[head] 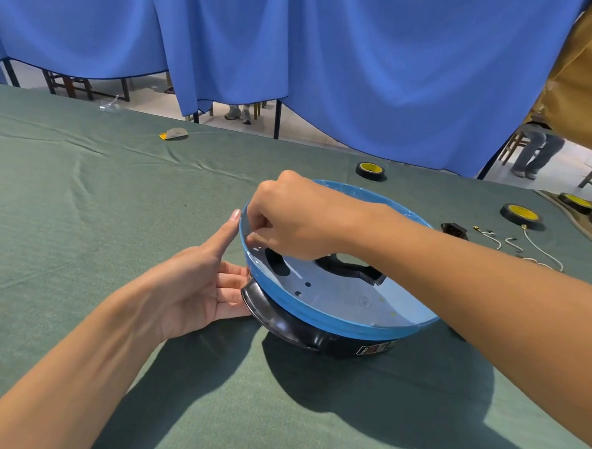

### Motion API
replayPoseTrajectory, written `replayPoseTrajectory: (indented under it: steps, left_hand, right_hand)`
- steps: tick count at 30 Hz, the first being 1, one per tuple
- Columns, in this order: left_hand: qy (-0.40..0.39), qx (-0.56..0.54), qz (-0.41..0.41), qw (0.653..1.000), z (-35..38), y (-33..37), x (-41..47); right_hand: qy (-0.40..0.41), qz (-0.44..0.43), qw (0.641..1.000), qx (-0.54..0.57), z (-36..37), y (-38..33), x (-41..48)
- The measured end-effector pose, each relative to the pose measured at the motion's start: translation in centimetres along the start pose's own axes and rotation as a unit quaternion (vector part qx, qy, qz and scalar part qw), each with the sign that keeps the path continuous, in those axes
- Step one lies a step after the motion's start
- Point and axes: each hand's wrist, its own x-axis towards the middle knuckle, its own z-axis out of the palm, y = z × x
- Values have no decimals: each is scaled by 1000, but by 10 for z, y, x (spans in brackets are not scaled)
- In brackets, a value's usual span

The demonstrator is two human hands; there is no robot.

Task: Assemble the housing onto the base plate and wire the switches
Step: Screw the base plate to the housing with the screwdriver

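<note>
On the green table (82,213), the round blue housing (334,324) sits with a black handle (279,321) jutting from its left. My left hand (195,281) lies spread against the housing's left side, forefinger touching the rim. My right hand (295,217) reaches inside by that rim, fingertips pinched together; on what, I cannot tell.

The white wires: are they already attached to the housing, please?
No, the white wires lie loose on the green cloth, apart from the housing.
</note>
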Motion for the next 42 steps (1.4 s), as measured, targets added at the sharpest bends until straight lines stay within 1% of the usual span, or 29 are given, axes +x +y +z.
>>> replayPoseTrajectory:
  steps: [6, 12, 14, 17, 23, 26, 29, 32, 35, 37, 40, 42]
  left_hand:
    - [21, -2, 15, 1000, 1, -1, 2]
    - [17, -8, 8, 1000, 0, -2, 3]
    - [14, -8, 9, 1000, 1, -1, 2]
    - [14, -9, 14, 1000, 1, -1, 2]
    - [22, 1, 22, 1000, 0, -2, 5]
    - [10, 8, 24, 1000, -1, -3, 6]
    - [-8, 32, 36, 999, 1, -3, 4]
    - [12, 41, 44, 998, 4, -3, 1]
    - [30, 37, 38, 998, 6, -2, -3]
    - [48, 36, 39, 997, 8, -1, -5]
    - [75, 35, 46, 995, 12, -1, -5]
    - [92, 40, 48, 994, 15, -1, -6]
  right_hand:
    - [-14, -17, 1000, 14, 0, -2, -1]
    - [-22, 2, 996, 91, -6, 3, -2]
    - [-12, 2, 997, 81, -2, 2, -1]
    - [0, 7, 999, 33, 2, 2, 1]
    - [-14, -8, 998, 56, -3, 4, -3]
    - [8, 3, 999, 34, 3, 2, -5]
    - [51, 18, 998, 45, -2, 6, -15]
    - [108, 51, 991, 55, -13, 23, -39]
    - [169, 116, 975, 91, -21, 49, -74]
    - [228, 171, 953, 106, -21, 66, -99]
    - [310, 269, 905, 113, -12, 90, -135]
    - [313, 330, 884, 110, -1, 102, -155]
